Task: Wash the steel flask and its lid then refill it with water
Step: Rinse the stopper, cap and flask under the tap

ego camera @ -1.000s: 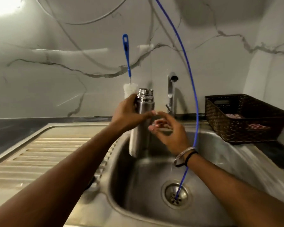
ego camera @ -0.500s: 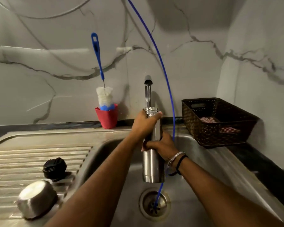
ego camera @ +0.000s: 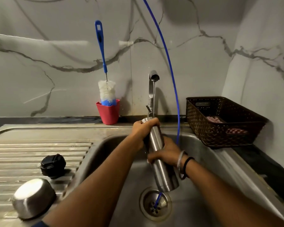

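Steel flask point(ego camera: 161, 154) sits tilted over the sink point(ego camera: 195, 161) under the tap point(ego camera: 153, 76) stream, left hand point(ego camera: 143, 128) fingers curled around its neck, right hand point(ego camera: 166, 152) fingers wrapped around mid-body, black lid point(ego camera: 52, 165) left of sink bowl on the drainboard.

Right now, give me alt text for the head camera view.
Both hands, left hand near the mouth and right hand lower, hold a steel flask under a running tap over the sink. Its black lid and steel cup sit on the drainboard.
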Available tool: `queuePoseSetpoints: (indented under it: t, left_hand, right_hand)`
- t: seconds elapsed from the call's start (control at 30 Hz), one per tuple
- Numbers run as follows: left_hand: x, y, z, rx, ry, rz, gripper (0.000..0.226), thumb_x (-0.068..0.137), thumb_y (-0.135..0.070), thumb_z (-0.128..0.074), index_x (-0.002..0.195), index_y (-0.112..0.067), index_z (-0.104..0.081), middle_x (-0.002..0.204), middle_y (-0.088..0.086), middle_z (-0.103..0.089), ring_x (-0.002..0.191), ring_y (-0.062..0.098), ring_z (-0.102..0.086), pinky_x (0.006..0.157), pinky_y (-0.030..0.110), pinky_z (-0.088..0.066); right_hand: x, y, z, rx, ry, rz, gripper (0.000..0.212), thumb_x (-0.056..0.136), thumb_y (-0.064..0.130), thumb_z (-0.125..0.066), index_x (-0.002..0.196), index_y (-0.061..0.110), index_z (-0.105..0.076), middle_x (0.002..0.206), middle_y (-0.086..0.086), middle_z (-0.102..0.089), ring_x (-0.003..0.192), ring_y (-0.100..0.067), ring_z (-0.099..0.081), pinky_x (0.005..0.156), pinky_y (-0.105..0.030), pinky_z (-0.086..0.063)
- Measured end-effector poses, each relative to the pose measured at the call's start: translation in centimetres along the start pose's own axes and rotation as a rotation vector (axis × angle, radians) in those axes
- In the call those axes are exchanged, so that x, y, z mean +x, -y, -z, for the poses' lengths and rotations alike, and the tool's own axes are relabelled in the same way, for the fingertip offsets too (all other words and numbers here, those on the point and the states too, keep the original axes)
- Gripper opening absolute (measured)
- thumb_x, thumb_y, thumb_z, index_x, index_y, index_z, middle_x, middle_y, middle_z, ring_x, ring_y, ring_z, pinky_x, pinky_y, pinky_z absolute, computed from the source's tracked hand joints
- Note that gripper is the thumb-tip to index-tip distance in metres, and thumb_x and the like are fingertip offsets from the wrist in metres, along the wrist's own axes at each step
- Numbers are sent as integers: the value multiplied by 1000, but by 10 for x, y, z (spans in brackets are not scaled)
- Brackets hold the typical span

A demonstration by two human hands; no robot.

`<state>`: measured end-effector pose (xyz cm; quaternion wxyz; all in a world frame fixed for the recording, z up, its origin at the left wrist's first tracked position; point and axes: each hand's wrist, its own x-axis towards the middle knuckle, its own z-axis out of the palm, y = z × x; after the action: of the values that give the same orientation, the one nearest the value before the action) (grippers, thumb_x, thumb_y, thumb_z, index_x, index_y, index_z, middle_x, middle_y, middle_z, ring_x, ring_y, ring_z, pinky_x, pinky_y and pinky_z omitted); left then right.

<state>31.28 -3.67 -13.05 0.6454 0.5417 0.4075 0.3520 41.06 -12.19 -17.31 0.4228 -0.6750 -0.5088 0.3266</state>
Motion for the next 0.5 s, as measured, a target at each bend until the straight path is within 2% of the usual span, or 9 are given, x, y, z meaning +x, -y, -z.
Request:
queuePoseSetpoints:
  t: [0.03,0.1,0.13,0.2,0.27,0.33,0.4,0.47,0.5]
  left_hand:
    - [1,4,-5,65,-91,-58,38,75,-33,-82,103,-14,-64,95,9,-72,83,21,-70,75,35,-60]
    - [1,11,-15,225,-208,-182,57,64,-55,-79,105,-21,-61,98,3,-71,88,19,-70,82,41,-60]
    - [-1,11,-18,289,-231,-236,59,63,-58,-78,105,-21,-61,96,1,-71,88,18,-69,82,41,-60]
    - [-2,4,-19,311,-209,-280,43,74,-45,-81,100,-15,-63,88,3,-71,83,22,-70,79,41,-62]
    - [-4,-7,-13,189,-76,-188,32,78,-28,-83,96,-11,-62,89,9,-71,83,26,-72,79,40,-63]
    - [-10,-17,-3,-40,168,-17,34,80,-18,-80,107,-5,-63,101,14,-73,95,30,-74,85,41,-61]
    - [-11,-16,7,-260,404,97,21,84,-19,-74,99,-6,-66,102,10,-72,103,26,-73,95,42,-56]
    - [-8,-13,9,-403,502,119,13,86,-22,-71,88,-9,-67,90,5,-72,107,24,-70,105,42,-50]
    - [-8,-12,8,-411,499,102,13,87,-22,-71,88,-10,-67,87,4,-73,108,24,-69,106,42,-50]
  right_hand:
    - [2,-2,-5,-91,-111,19,75,52,17,-93,117,21,-57,107,-2,-67,101,-23,-65,84,-38,-58]
    - [5,-4,-14,-205,-284,33,79,50,26,-94,119,24,-55,108,3,-66,99,-21,-65,83,-39,-57]
    - [5,-3,-16,-220,-334,31,76,49,28,-93,115,25,-55,106,3,-66,96,-21,-65,82,-41,-58]
    - [1,4,-14,-116,-313,18,67,46,22,-91,105,25,-58,97,2,-69,87,-21,-67,77,-43,-60]
    - [-7,13,-3,93,-156,-30,54,48,7,-86,97,16,-65,90,-6,-72,81,-26,-70,75,-45,-62]
    - [-16,17,12,403,199,-131,48,56,1,-75,102,1,-65,93,-16,-71,84,-32,-70,83,-48,-59]
    - [-22,16,23,637,509,-178,51,63,1,-66,114,-2,-60,101,-19,-66,90,-34,-67,89,-49,-54]
    - [-20,13,28,711,596,-155,56,65,0,-63,121,-1,-57,103,-20,-63,91,-34,-65,87,-48,-53]
    - [-17,12,27,684,578,-141,56,65,-1,-63,121,-1,-56,102,-19,-64,89,-33,-66,86,-47,-54]
